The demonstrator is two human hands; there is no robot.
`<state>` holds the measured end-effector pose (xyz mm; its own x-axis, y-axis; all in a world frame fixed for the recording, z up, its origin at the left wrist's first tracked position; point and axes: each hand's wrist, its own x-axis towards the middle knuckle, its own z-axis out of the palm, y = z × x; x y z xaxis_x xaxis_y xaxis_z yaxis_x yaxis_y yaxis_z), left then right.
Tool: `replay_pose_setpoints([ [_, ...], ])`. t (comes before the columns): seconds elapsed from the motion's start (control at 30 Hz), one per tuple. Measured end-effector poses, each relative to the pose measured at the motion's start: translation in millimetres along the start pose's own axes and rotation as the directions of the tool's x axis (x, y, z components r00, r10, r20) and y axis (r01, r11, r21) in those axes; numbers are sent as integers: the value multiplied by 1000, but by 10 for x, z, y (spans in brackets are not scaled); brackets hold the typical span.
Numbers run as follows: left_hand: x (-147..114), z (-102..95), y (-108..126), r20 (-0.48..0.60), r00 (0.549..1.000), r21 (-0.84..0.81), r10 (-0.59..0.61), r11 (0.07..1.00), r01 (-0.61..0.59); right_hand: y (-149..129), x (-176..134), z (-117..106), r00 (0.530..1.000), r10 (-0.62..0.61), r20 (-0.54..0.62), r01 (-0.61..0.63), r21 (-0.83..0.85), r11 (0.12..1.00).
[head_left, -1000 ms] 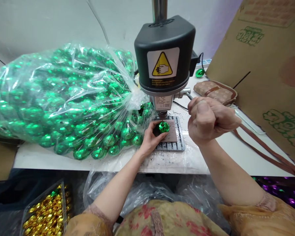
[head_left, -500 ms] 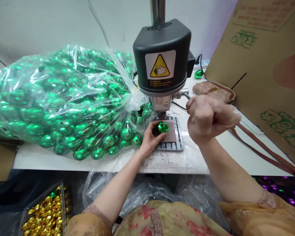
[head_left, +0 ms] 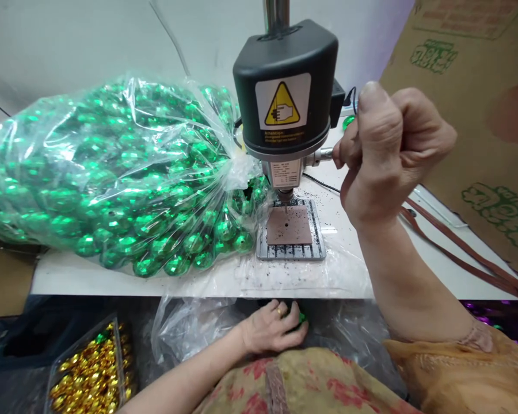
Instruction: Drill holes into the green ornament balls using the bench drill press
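Note:
A small bench drill press with a black head stands on the white table. Its bit hangs above a bare brown pad on the slotted base plate. My right hand is raised in a fist around the press's lever at the machine's right side. My left hand is below the table's front edge, over a clear plastic bag in my lap, fingers curled on a green faceted bead that is mostly hidden.
A large clear bag of green faceted beads fills the table's left half, touching the base plate. A tray of gold beads sits low left. A cardboard box and a brown strap lie right. One loose green bead rests behind the press.
My left hand took the green bead off the pad and dropped below the table edge. My right hand rose with the lever, and the drill head lifted off the pad.

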<state>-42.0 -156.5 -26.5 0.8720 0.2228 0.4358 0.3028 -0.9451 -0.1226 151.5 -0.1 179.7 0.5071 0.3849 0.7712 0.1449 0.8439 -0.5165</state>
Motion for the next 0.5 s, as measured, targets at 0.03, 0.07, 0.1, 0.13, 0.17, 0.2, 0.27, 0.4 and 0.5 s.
replay_pose_setpoints([
  [0.03,-58,8,48,83,997,4,5,1000,-6,-7,-1,-4,1000,6,3,-6,5,1000],
  [0.07,-88,5,59,110,994,-9,6,1000,-5,-13,-1,-9,1000,11,9,-11,9,1000],
  [0.1,-88,-11,28,76,997,-28,7,1000,-5,-16,0,-15,1000,13,15,-13,14,1000],
  [0.13,-59,-40,-48,-2,1000,-45,3,999,-3,-17,1,-20,1000,13,20,-14,20,1000],
  [0.17,-4,-78,-169,-100,995,-52,-24,998,19,-15,2,-23,1000,12,25,-13,24,1000],
  [0.2,74,-123,-334,-203,977,-51,-66,997,57,-11,3,-25,1000,11,26,-12,27,1000],
  [0.27,269,-209,-771,-286,915,-42,-286,957,286,-4,3,-24,1000,6,26,-7,25,1000],
  [0.4,656,-255,-1761,-182,699,58,-692,702,710,-5,-2,-12,1000,-19,11,18,21,1000],
  [0.5,860,-157,-2308,-113,580,-32,-807,587,809,-5,-4,-4,1000,-18,15,17,30,999],
])
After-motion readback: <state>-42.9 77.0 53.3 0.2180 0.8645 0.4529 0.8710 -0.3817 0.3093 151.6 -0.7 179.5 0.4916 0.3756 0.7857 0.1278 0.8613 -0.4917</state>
